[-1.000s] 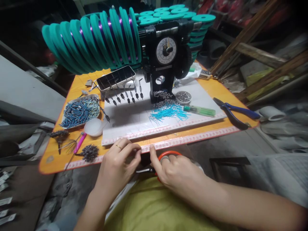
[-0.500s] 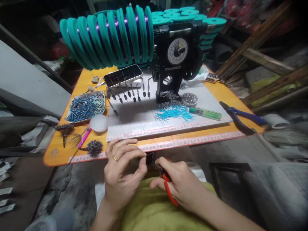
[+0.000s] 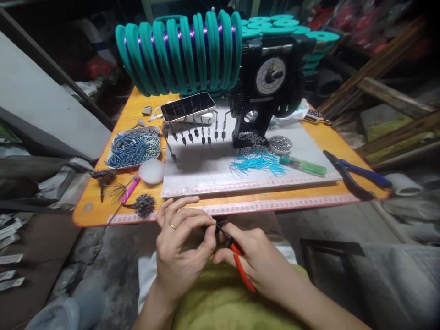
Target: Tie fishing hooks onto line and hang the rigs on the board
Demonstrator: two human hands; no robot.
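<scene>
Red-handled tool (image 3: 238, 249): one. Blue-handled pliers (image 3: 340, 165): one pair. Dial (image 3: 266, 77): one.

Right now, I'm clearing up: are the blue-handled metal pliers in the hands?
No: the pliers lie on the yellow tabletop, far right.

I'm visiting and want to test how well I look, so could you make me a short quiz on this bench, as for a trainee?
1. Which hand holds the red-handled tool?
2. True or false: the phone lies to the left of the pliers.
3. What colour are the spools? (a) red (b) teal (c) white

Key:
1. The right hand.
2. True.
3. (b) teal.
</scene>
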